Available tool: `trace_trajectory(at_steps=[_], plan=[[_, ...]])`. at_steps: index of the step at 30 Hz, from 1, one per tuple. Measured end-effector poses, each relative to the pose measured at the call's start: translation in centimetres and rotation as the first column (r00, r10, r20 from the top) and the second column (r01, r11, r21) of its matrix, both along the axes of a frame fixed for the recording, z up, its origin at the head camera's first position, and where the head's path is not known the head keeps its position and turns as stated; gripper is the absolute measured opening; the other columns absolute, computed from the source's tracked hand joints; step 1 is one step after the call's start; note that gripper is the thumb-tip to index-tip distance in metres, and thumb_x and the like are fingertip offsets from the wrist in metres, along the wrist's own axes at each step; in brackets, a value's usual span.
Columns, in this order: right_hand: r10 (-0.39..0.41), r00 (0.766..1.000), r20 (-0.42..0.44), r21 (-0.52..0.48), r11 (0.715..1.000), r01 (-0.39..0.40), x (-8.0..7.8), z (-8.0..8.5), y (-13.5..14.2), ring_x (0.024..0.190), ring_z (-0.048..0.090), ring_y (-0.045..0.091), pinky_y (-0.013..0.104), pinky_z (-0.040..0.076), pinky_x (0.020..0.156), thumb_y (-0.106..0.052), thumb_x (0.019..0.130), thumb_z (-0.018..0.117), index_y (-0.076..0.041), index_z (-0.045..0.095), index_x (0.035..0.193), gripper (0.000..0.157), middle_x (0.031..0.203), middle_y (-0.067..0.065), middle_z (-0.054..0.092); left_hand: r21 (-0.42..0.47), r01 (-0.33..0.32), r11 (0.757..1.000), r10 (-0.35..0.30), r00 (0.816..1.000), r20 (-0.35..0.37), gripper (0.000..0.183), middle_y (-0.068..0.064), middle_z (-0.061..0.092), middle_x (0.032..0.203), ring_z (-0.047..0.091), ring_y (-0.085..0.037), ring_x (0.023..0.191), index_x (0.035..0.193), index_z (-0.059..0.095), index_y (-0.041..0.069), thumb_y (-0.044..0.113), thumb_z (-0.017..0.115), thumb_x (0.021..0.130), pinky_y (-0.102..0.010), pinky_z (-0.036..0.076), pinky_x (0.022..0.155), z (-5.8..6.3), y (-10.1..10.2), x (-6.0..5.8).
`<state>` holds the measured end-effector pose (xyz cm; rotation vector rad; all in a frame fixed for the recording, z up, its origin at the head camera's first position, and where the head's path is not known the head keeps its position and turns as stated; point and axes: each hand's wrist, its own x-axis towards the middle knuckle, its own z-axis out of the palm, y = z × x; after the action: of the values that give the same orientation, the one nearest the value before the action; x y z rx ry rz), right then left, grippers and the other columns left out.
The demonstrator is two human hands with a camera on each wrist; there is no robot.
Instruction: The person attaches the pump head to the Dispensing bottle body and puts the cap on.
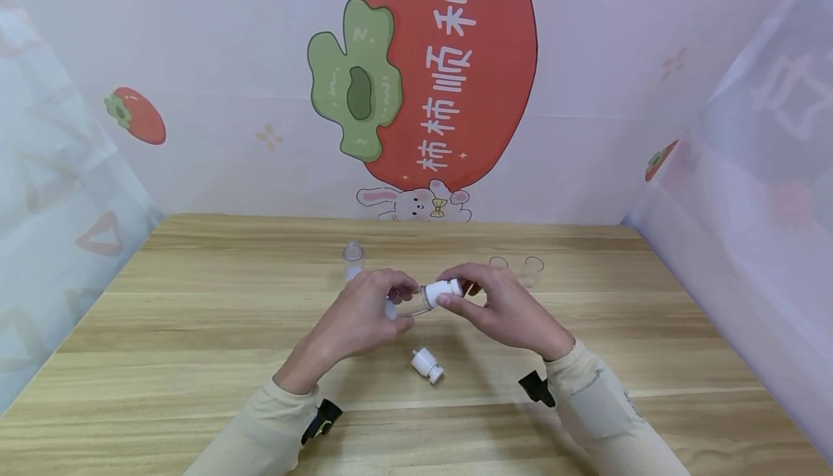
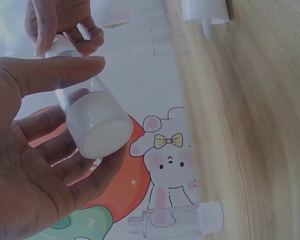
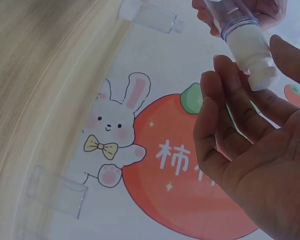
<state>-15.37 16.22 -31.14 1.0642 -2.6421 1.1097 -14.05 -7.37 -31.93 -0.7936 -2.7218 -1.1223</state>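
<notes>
My left hand (image 1: 367,313) grips a small clear bottle (image 2: 100,125) with a white base, thumb on one side and fingers on the other. At the bottle's other end sits a white pump top (image 1: 441,292), which my right hand (image 1: 504,309) pinches between thumb and fingers. Bottle and pump are tilted, held above the table. In the right wrist view the pump top (image 3: 251,52) meets the bottle's clear wall; whether it is screwed tight cannot be seen. A second white pump top (image 1: 426,365) lies on its side on the table, nearer than the hands.
Another clear bottle (image 1: 353,259), open-necked with a white base, stands behind my left hand. Two clear caps (image 1: 534,265) stand at the back right of the wooden table (image 1: 195,331). Printed cloth walls (image 1: 228,158) rise behind and at both sides.
</notes>
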Motion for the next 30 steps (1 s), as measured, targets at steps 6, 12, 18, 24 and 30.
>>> trace_trajectory(at_steps=[6,12,18,24,30], plan=[[-0.001,1.0,-0.021,-0.003,1.0,0.001,0.05,0.1,0.16,0.09,0.062,0.008,0.032,0.052,0.08,-0.021,0.093,0.077,-0.015,0.068,0.123,0.032,0.103,-0.013,0.068,-0.001,0.0,1.0,0.0,1.0,0.005,0.031,-0.001,0.07,0.095,0.061,-0.014,0.084,0.106,0.074,0.006,0.005,0.085,0.077,-0.035,0.052,0.078,-0.02,-0.07,0.0],[0.043,0.998,-0.044,-0.015,0.999,-0.044,0.01,0.27,0.3,0.093,0.063,0.012,0.032,0.053,0.081,-0.015,0.087,0.082,-0.014,0.067,0.124,0.039,0.108,-0.011,0.068,-0.001,-0.001,1.0,0.001,1.0,0.014,0.031,-0.002,0.071,0.095,0.063,-0.017,0.085,0.106,0.074,0.006,0.005,0.085,0.077,-0.035,0.052,0.079,-0.03,-0.12,0.0],[0.075,0.996,-0.051,-0.03,0.997,-0.077,-0.13,0.23,0.32,0.092,0.063,0.011,0.032,0.053,0.081,-0.008,0.087,0.081,-0.013,0.068,0.122,0.038,0.107,-0.011,0.069,0.002,-0.001,1.0,0.001,1.0,0.017,0.031,-0.003,0.071,0.096,0.064,-0.019,0.086,0.107,0.074,0.006,0.005,0.084,0.077,-0.036,0.052,0.079,-0.03,-0.11,0.0],[0.077,0.997,-0.03,-0.036,0.996,-0.078,-0.09,0.21,0.25,0.091,0.062,0.01,0.033,0.053,0.08,-0.009,0.089,0.079,-0.015,0.07,0.121,0.033,0.104,-0.012,0.069,-0.003,-0.004,1.0,0.004,1.0,0.01,0.032,0.0,0.07,0.095,0.061,-0.014,0.084,0.106,0.074,0.007,0.005,0.085,0.077,-0.035,0.052,0.079,-0.07,-0.12,0.01],[0.054,0.999,0.005,-0.029,0.998,-0.054,0.01,0.27,0.09,0.087,0.062,0.009,0.032,0.052,0.08,-0.016,0.093,0.076,-0.016,0.071,0.119,0.027,0.098,-0.014,0.069,-0.008,-0.005,1.0,0.005,1.0,0.001,0.031,0.0,0.07,0.094,0.061,-0.014,0.084,0.106,0.074,0.007,0.005,0.085,0.076,-0.034,0.052,0.078,-0.06,-0.08,-0.02]])
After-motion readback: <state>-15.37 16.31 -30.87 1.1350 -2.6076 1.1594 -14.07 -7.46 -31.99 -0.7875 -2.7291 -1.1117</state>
